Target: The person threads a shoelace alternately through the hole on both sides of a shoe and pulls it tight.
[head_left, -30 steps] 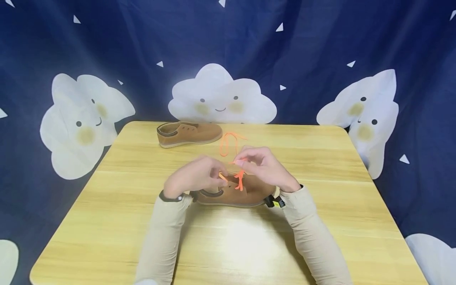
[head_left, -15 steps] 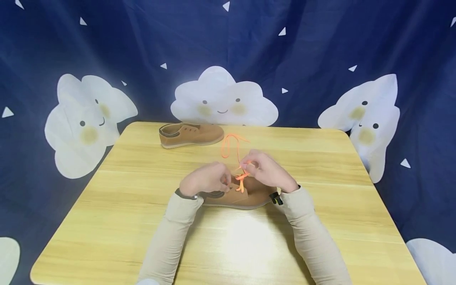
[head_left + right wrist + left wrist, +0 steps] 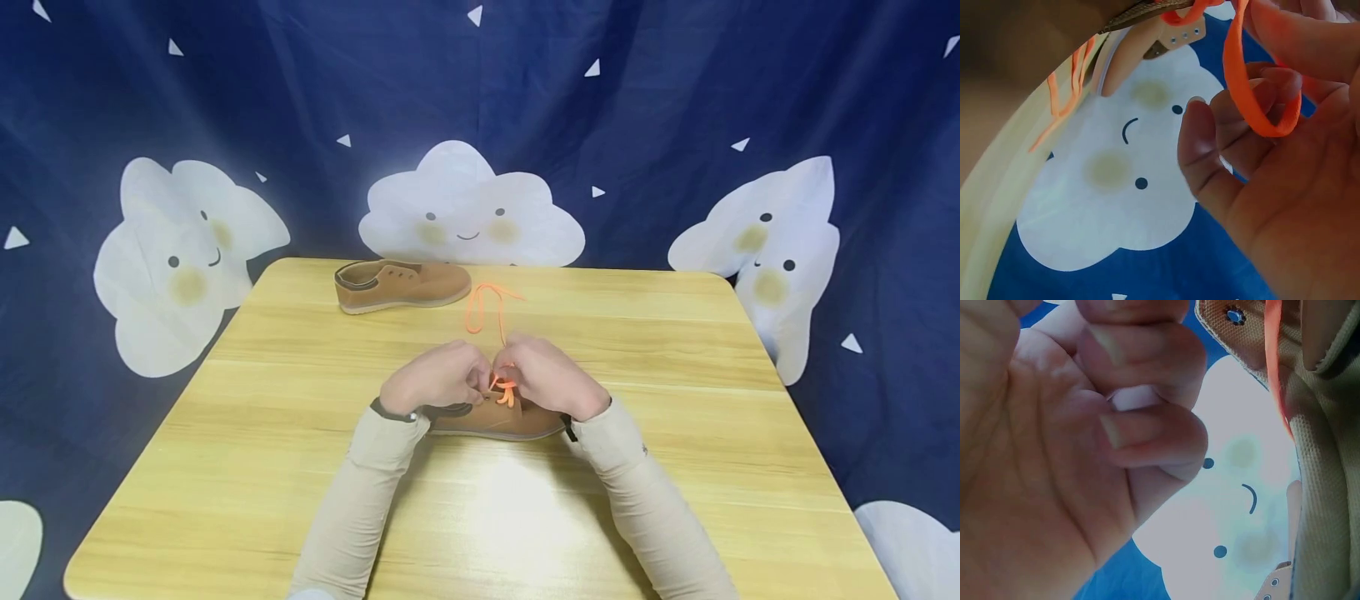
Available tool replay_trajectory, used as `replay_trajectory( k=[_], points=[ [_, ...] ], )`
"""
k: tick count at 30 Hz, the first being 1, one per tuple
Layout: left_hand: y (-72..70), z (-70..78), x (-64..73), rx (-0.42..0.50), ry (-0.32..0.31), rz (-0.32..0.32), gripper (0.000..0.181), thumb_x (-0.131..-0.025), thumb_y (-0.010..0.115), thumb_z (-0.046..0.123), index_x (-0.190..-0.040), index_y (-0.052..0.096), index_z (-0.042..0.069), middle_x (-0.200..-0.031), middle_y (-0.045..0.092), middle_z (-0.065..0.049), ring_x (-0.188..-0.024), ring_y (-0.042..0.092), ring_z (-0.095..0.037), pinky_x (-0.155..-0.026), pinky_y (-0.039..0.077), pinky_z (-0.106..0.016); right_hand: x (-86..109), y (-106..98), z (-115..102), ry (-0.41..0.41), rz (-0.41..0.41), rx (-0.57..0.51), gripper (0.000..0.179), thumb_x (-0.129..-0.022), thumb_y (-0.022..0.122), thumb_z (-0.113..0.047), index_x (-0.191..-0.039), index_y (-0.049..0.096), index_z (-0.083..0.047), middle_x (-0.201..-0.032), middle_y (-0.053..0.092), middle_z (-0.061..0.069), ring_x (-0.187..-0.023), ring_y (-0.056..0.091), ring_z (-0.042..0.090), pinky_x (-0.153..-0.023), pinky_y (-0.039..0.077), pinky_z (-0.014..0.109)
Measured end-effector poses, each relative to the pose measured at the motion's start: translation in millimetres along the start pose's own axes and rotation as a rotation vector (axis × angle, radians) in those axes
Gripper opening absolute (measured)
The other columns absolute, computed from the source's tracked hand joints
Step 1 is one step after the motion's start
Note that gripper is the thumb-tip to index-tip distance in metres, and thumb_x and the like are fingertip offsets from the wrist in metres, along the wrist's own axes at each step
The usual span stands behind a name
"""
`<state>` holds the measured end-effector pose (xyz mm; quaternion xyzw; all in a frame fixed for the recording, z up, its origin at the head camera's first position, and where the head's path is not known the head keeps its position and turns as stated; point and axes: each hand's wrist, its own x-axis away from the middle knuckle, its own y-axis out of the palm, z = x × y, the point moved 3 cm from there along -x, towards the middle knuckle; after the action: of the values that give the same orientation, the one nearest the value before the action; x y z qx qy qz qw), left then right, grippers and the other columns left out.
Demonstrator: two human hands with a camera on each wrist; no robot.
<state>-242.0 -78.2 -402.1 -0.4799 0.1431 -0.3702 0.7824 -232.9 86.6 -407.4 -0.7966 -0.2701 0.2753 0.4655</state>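
A brown shoe (image 3: 487,423) lies across the middle of the table, its toe to the right, with an orange shoelace (image 3: 507,398) threaded near the front of its lacing. My left hand (image 3: 435,379) pinches at the shoe's eyelet flap; in the left wrist view its other fingers are curled, and its fingertip contact is hidden. A strand of shoelace (image 3: 1273,350) hangs beside a metal eyelet (image 3: 1235,315) there. Over the lacing, my right hand (image 3: 547,375) pinches the shoelace, which hangs in a loop (image 3: 1237,69) across its curled fingers in the right wrist view.
A second brown shoe (image 3: 405,287) stands without a lace at the back left of the wooden table (image 3: 285,433). A long free stretch of shoelace (image 3: 473,330) curves over the tabletop behind the hands. Behind the table hangs a dark blue curtain (image 3: 525,92) with clouds.
Both hands have come closer together over the lacing. The right hand moved down and left with the shoelace; the left hand shifted right, then stayed at the eyelet flap.
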Motion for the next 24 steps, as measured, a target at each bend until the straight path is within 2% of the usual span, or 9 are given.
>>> replay_trajectory(
  k=[8, 12, 17, 20, 22, 24],
  points=[
    [-1.3, 1.4, 1.0, -0.022, 0.015, 0.019, 0.015, -0.078, 0.087, 0.003, -0.077, 0.078, 0.014, -0.065, 0.060, 0.009, -0.063, 0.047, -0.005, -0.057, 0.038, -0.017, -2.7, 5, -4, -0.008, -0.023, -0.007, 0.019, -0.093, 0.074, -0.006, -0.078, 0.074, -0.017, -0.074, 0.048, -0.003, -0.067, 0.041, 0.009, -0.061, 0.036, 0.020],
    [-1.6, 0.7, 1.9, -0.018, 0.023, 0.034, 0.015, -0.078, 0.085, 0.001, -0.077, 0.078, 0.014, -0.068, 0.067, 0.008, -0.063, 0.050, -0.005, -0.057, 0.041, -0.017, -3.7, 9, -5, -0.025, -0.032, 0.000, 0.016, -0.094, 0.074, -0.009, -0.081, 0.077, -0.018, -0.074, 0.047, -0.003, -0.067, 0.040, 0.009, -0.061, 0.036, 0.019],
    [-3.4, 1.5, 4.0, -0.029, -0.015, 0.044, 0.015, -0.081, 0.085, 0.002, -0.076, 0.079, 0.015, -0.077, 0.075, 0.007, -0.067, 0.057, -0.006, -0.063, 0.049, -0.021, -3.2, 12, -7, -0.042, -0.053, -0.018, 0.022, -0.094, 0.071, -0.003, -0.075, 0.071, -0.014, -0.072, 0.041, -0.004, -0.068, 0.037, 0.010, -0.063, 0.033, 0.020],
    [-7.0, 6.3, 8.3, -0.069, -0.082, 0.064, 0.020, -0.081, 0.086, 0.008, -0.069, 0.073, 0.018, -0.073, 0.068, 0.010, -0.067, 0.053, -0.006, -0.062, 0.046, -0.022, -2.5, 12, -8, -0.041, -0.072, -0.004, 0.026, -0.094, 0.069, 0.001, -0.071, 0.066, -0.011, -0.072, 0.038, -0.004, -0.069, 0.037, 0.012, -0.067, 0.031, 0.023],
    [-8.7, 11.4, 11.5, -0.103, -0.123, 0.067, 0.034, -0.082, 0.086, 0.012, -0.059, 0.061, 0.019, -0.064, 0.055, 0.011, -0.061, 0.046, -0.006, -0.056, 0.038, -0.022, -2.2, 13, -9, -0.016, -0.096, 0.011, 0.026, -0.095, 0.067, 0.000, -0.071, 0.066, -0.011, -0.073, 0.039, -0.005, -0.072, 0.038, 0.014, -0.070, 0.030, 0.026],
    [-8.4, 18.0, 13.3, -0.136, -0.137, 0.062, 0.047, -0.082, 0.086, 0.015, -0.053, 0.049, 0.020, -0.058, 0.041, 0.011, -0.057, 0.037, -0.007, -0.051, 0.030, -0.022, -1.4, 12, -10, 0.019, -0.118, 0.018, 0.026, -0.096, 0.066, -0.001, -0.073, 0.068, -0.013, -0.075, 0.042, -0.003, -0.075, 0.040, 0.016, -0.072, 0.030, 0.029]
  ],
)
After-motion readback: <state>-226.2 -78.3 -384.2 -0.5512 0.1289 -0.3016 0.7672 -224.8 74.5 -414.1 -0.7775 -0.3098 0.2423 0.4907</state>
